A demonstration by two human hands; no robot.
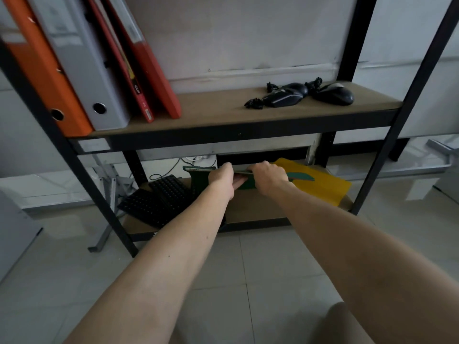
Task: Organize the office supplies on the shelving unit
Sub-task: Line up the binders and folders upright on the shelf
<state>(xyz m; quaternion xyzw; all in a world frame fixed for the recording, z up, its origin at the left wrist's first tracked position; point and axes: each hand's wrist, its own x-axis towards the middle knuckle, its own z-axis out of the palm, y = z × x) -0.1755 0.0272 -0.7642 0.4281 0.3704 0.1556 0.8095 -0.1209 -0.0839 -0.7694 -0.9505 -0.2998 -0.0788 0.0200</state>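
Both hands reach into the bottom shelf [258,207] of a black metal shelving unit. My left hand [222,178] and my right hand [269,180] both grip a dark green folder [198,173], held roughly flat above the shelf board. A yellow folder [325,186] lies under and to the right of it, with a teal piece [301,177] on top. Two black keyboards [159,202] lie stacked at the shelf's left. On the middle shelf [211,108] several binders lean left: orange [49,78], grey [84,65] and red [146,63].
Two black computer mice [310,94] with bundled cables sit on the middle shelf's right. Black uprights [74,170] frame the unit. A cable [171,170] runs behind the keyboards. A grey metal bracket [106,232] stands on the tiled floor at left.
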